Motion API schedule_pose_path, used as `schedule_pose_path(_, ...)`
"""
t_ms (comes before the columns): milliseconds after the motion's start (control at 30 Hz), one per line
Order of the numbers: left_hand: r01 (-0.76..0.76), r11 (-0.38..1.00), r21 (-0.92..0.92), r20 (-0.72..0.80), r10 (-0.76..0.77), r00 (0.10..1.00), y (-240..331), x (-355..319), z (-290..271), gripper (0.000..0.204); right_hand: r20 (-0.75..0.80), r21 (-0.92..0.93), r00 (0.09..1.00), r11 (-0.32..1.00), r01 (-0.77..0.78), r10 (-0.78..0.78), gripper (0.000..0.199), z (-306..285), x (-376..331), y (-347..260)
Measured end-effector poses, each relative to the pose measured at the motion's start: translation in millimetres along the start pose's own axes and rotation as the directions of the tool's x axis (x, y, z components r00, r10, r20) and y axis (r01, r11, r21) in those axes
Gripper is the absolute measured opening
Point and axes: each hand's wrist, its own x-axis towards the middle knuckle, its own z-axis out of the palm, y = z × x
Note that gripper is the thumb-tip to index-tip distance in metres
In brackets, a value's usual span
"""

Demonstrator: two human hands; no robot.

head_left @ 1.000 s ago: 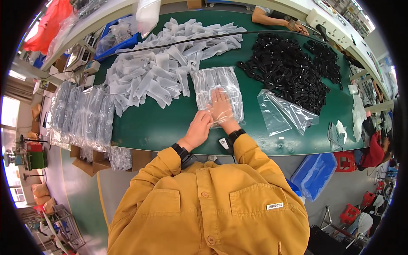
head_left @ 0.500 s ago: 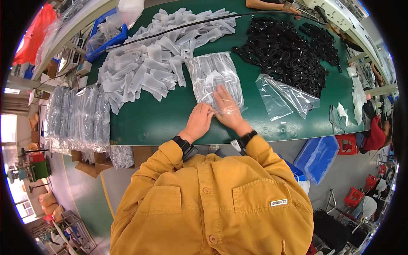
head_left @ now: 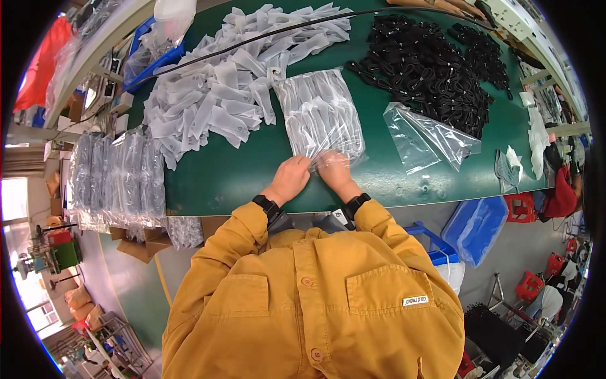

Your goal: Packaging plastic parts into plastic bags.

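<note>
A clear plastic bag point(head_left: 320, 114) packed with rows of small whitish pouches lies flat on the green table point(head_left: 233, 183) in front of me. My left hand point(head_left: 290, 179) has its fingers closed on the bag's near edge, at the left corner. Beside it, my right hand point(head_left: 336, 170) is closed on the same edge, its fingertips partly under the film. The plastic is pulled into creases between the two hands.
Loose frosted pouches point(head_left: 214, 95) are heaped to the left, and coiled black cords point(head_left: 423, 76) to the right. Flat clear bags point(head_left: 426, 136) lie near the cords. Filled bags point(head_left: 117, 177) line the left edge. A co-worker's arm point(head_left: 435, 6) reaches in at the far side.
My right hand has drawn back from the top of the bag to its near edge and closed there. My left hand stays at the near left corner.
</note>
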Motion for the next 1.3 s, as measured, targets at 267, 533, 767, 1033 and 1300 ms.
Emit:
schedule_pose_path(267, -0.019, 0.999, 0.041, 0.042, 0.018, 0.999, -5, 15, -4, 0.050, -0.018, 0.121, 0.943, 0.935, 0.333, -0.333, 0.019, -20, -9, 3)
schedule_pose_path(533, -0.020, 0.977, 0.211, 0.337, -0.054, 0.940, -12, 19, 3, 0.084, -0.113, 0.074, 0.993, 0.997, -0.025, 0.034, 0.025, -21, -13, 10)
schedule_pose_path(767, -0.152, 0.970, 0.192, 0.449, 0.050, 0.892, -15, 22, 5, 0.088, -0.155, -0.119, 0.952, 0.951, -0.285, 0.265, 0.023, -16, -6, 40)
schedule_pose_path(1033, -0.139, 0.979, 0.151, 0.420, 0.064, 0.905, -22, 11, 10, 0.088, -0.055, -0.100, 0.998, 0.995, -0.004, -0.001, 0.026, -16, -9, 39)
schedule_pose_path(1300, -0.184, 0.975, 0.128, 0.267, 0.145, 0.953, -23, -7, 12, 0.075, -0.114, -0.149, 0.990, 0.984, -0.100, 0.084, 0.034, -37, -14, 43)
